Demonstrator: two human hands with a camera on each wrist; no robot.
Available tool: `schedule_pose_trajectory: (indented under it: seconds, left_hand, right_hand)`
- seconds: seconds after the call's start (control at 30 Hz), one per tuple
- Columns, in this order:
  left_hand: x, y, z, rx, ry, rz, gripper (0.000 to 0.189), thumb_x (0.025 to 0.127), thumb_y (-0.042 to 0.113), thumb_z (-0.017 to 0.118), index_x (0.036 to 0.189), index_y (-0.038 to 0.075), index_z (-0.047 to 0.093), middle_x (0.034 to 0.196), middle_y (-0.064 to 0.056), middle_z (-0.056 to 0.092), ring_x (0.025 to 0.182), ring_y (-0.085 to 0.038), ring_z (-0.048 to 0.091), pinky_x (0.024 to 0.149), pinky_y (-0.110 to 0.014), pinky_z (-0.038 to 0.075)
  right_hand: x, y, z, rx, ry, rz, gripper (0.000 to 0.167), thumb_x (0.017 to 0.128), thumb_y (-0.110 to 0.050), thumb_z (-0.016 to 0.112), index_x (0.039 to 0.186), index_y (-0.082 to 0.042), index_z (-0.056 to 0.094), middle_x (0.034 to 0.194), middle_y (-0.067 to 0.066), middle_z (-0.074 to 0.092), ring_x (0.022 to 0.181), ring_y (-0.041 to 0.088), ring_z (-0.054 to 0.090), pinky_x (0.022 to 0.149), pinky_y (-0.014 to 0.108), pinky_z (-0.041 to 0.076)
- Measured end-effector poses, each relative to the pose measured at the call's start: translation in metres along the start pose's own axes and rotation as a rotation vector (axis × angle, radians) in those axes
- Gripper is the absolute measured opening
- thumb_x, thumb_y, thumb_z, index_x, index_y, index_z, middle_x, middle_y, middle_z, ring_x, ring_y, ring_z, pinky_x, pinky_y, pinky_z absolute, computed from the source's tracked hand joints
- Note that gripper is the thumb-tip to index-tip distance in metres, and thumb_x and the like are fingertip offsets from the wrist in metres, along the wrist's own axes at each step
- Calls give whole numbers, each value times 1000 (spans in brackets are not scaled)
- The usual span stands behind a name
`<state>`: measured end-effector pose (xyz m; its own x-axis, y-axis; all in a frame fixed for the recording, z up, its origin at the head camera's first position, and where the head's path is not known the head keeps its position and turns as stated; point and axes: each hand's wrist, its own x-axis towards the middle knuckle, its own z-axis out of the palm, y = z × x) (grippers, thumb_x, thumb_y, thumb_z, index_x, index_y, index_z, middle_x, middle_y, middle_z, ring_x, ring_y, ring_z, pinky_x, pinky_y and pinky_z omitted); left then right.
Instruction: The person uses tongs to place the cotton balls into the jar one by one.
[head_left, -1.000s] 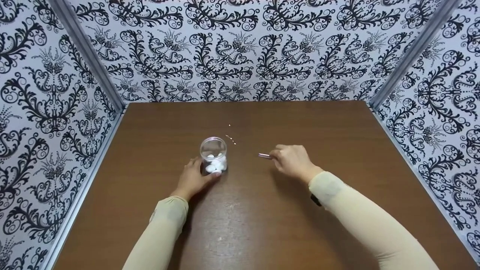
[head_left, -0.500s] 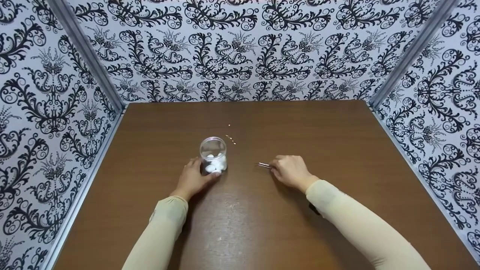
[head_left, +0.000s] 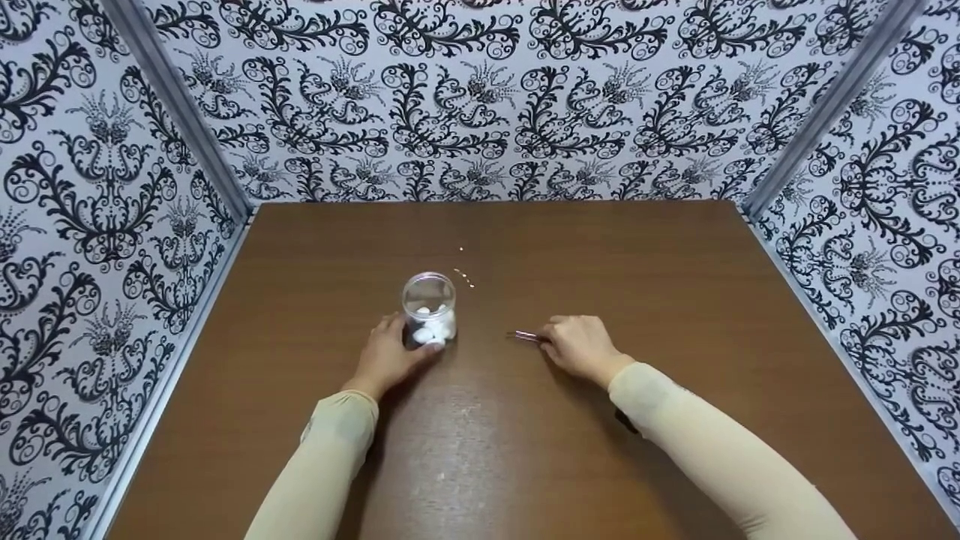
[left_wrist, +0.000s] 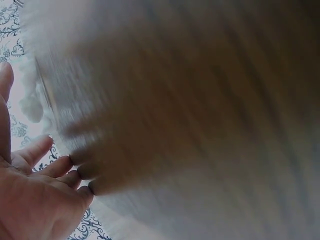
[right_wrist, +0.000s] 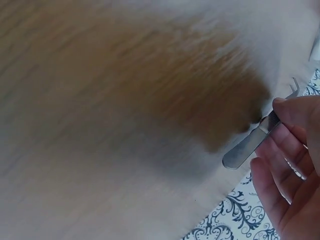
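Note:
A clear round jar (head_left: 429, 296) stands on the table, its lower part filled with white cotton balls (head_left: 433, 330). My left hand (head_left: 388, 354) holds the jar low at its near left side, thumb in front and fingers round the side. In the left wrist view the cotton balls (left_wrist: 31, 100) show between thumb and fingers (left_wrist: 35, 152). To the right of the jar, my right hand (head_left: 581, 346) pinches metal tweezers (head_left: 527, 335) whose two tips stand apart and point left at the jar. Their flat rounded end (right_wrist: 243, 150) sticks out behind the thumb in the right wrist view.
The brown wooden table (head_left: 480, 435) is bounded by patterned black-and-white walls (head_left: 480, 97) at the back and both sides. Several tiny bright specks (head_left: 465, 278) lie on the table behind the jar.
My right hand has moved toward me with the tweezers and slightly left, and the tweezers' two tips now show apart. My left hand stays at the jar.

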<state>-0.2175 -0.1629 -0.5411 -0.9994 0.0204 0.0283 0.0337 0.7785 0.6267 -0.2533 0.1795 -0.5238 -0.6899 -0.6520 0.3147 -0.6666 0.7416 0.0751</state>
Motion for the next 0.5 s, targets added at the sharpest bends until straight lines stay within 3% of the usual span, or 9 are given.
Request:
schedule_pose_trajectory:
  seconds: [0.27, 0.5]
  left_hand:
    - [0, -2, 1, 4, -8, 2, 91, 83, 55, 76, 147, -1, 44, 150, -28, 39, 141, -46, 29, 114, -56, 25]
    - [-1, -6, -1, 1, -14, 29, 91, 82, 54, 77, 147, 0, 44, 149, -28, 40, 142, -46, 29, 117, -53, 18]
  right_hand:
    - [-1, -1, 2, 16, -16, 0, 9, 82, -20, 81, 89, -17, 76, 79, -3, 65, 66, 20, 66, 54, 43, 54]
    - [0, -3, 1, 39, -42, 15, 13, 85, -21, 79, 95, -14, 76, 84, -1, 67, 69, 21, 67, 54, 41, 54]
